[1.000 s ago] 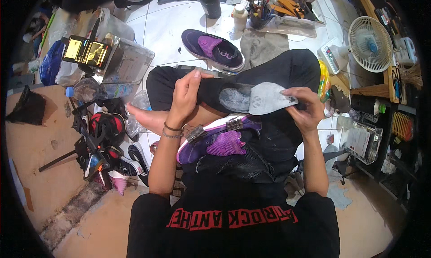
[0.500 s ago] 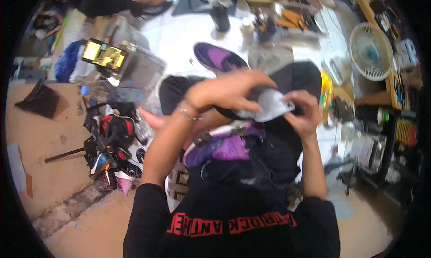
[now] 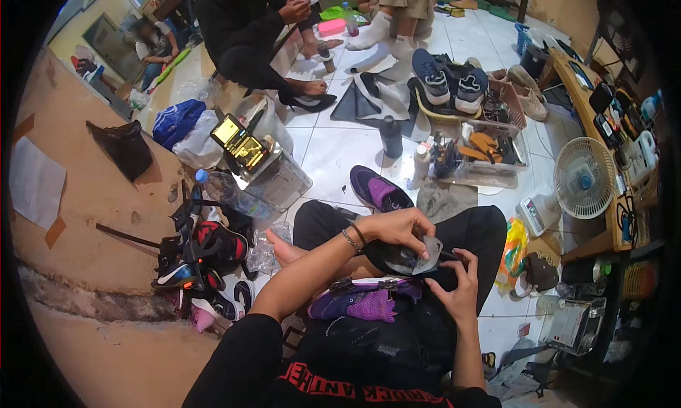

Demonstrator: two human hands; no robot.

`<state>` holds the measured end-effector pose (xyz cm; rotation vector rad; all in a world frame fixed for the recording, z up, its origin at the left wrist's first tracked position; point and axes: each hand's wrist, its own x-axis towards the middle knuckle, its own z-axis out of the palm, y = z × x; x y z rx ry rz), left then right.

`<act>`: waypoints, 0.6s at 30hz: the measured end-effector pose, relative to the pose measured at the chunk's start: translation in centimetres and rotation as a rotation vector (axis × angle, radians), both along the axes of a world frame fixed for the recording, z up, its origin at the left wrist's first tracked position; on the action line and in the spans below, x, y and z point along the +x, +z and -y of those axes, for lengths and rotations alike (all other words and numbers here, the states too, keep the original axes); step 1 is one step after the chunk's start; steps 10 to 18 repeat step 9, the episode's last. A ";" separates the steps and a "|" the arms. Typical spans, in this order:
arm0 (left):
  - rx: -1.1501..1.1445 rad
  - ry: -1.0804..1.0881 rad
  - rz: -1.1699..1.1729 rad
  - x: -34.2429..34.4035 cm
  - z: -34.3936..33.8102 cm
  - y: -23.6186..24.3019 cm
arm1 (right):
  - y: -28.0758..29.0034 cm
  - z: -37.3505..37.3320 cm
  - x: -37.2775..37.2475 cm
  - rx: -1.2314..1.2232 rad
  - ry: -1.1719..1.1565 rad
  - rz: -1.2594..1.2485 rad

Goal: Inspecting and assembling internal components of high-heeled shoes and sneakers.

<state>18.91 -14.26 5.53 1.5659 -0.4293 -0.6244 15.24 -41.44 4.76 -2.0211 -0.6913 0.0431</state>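
Above my lap, my left hand [image 3: 404, 232] is closed, pinching a thin grey-white flat piece [image 3: 427, 257] between thumb and fingers. My right hand [image 3: 460, 279] is beside the piece's right edge, its thumb and forefinger apart and curved. A slim dark thing [image 3: 448, 255] shows at the right fingertips; I cannot make out whether they grip it. A purple and black shoe [image 3: 355, 303] lies sideways on my lap below both hands, dark clips along its upper edge. Its like, another purple and black shoe [image 3: 381, 188], rests on the floor tiles beyond my legs.
Shoes and straps [image 3: 206, 255] are heaped at the left, near a plastic box [image 3: 280, 184] bearing a yellow-lit device. Ahead are a dark bottle [image 3: 390, 137], a clear tool bin [image 3: 489, 168] and sneakers [image 3: 450, 81]. A fan [image 3: 584, 178] stands right. Other people sit at the far side.
The view has tilted up, showing more of the room. My right hand has come off the grey-white piece's edge, its thumb and forefinger spreading; my left hand still pinches the piece.
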 end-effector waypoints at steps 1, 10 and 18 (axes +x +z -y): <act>0.017 -0.003 0.049 0.1 0.1 -0.1 | -0.1 0.1 0.1 -0.002 -0.003 -0.015; -0.039 0.033 -0.019 0.0 0.0 -0.2 | -0.7 0.6 1.1 -0.003 0.075 0.036; -0.039 0.033 -0.019 0.0 0.0 -0.2 | -0.7 0.6 1.1 -0.003 0.075 0.036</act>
